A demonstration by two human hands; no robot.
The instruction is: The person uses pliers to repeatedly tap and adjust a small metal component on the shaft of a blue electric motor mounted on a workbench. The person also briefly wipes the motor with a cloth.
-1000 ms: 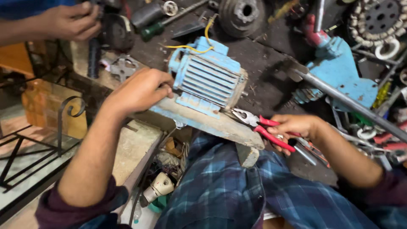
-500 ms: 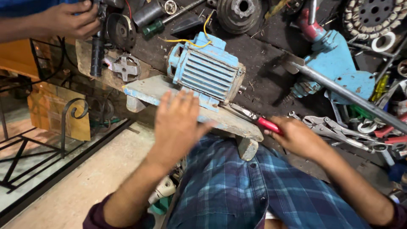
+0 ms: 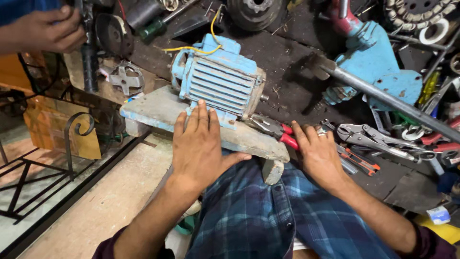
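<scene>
Blue electric motor with ribbed metal casing, paint chipped and dull. It sits on a rough, worn board with flaking blue paint. Pliers have glossy red plastic grips and greasy metal jaws. Soft checked cloth trousers.

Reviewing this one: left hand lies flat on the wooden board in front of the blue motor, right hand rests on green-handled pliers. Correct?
Not quite. In the head view the pliers under the right hand have red handles, not green. The left hand does lie flat on the wooden board before the blue motor.
</scene>
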